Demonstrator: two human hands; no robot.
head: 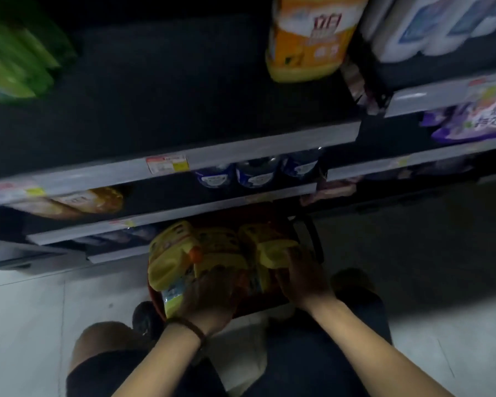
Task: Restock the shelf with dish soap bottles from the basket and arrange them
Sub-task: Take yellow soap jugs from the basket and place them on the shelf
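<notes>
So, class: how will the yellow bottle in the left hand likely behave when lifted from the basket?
The yellow bottle looks rigid, so probably stiff. Seemingly full, likely heavy. Left hand grips its lower end; it may tilt.

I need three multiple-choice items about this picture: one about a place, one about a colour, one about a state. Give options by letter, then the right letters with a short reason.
1. Where is the red basket?
A. on the top shelf
B. on the floor before the shelves
C. on a counter

2. What colour are the bottles in the basket?
A. yellow
B. blue
C. white

3. What is the left hand doing?
A. resting on the knee
B. touching a price tag
C. gripping a bottle

Answers:
1 B, the basket stands low, below the shelf edges.
2 A, the bottles are yellow, one with an orange cap.
3 C, the left hand closes on a yellow bottle, while the right hand rests on another bottle.
</notes>
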